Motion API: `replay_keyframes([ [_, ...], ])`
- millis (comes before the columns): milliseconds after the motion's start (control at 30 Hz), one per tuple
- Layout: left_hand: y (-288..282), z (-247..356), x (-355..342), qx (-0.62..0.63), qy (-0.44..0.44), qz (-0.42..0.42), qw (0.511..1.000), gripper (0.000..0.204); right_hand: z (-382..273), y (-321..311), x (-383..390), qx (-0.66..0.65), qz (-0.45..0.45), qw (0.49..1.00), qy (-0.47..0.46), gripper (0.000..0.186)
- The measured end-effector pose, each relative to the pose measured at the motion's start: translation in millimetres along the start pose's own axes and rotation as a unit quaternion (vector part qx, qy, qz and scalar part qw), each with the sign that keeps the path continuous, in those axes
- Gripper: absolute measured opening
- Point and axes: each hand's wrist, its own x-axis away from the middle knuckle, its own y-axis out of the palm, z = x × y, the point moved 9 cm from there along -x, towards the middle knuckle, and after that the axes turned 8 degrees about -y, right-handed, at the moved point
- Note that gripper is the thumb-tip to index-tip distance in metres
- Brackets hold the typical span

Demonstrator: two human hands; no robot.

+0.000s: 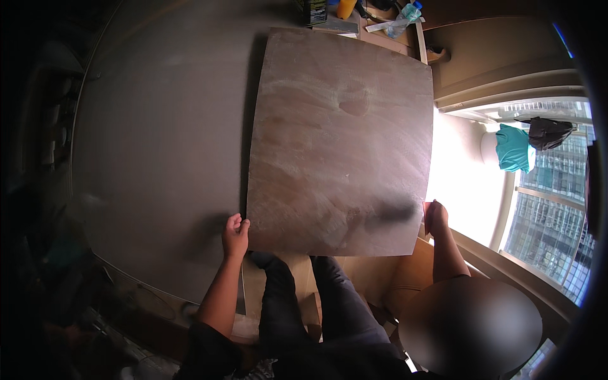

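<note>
A large flat grey-brown panel (342, 145) with smears and streaks lies in front of me, its near edge above my legs. My left hand (235, 237) is at the panel's lower left edge, fingers bent, thumb toward the rim. On the opposite side, my right hand (438, 217) is closed at the lower right edge around a thin, flat reddish piece (426, 218). The fingers partly cover that piece, so its kind is unclear. A dark shadow falls on the panel beside the right hand.
A wide grey board (164, 152) extends to the left. Beyond the panel are a plastic bottle (403, 20), a yellow-orange container (346, 8) and a dark can (314, 11). A teal cloth (512, 149) and a dark bag (550, 133) are by the window. A blurred round shape (472, 326) is at lower right.
</note>
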Motion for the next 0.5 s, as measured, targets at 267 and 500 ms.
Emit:
replay_keyframes([
  [267,31,110,-110,0.011,0.015,0.004,1.0,0.059,19,15,-51,-0.078,-0.089,0.975,0.188,0.026],
  [500,60,136,-118,0.056,-0.041,-0.05,0.996,0.062,38,16,-65,0.183,-0.138,0.97,-0.083,0.031],
])
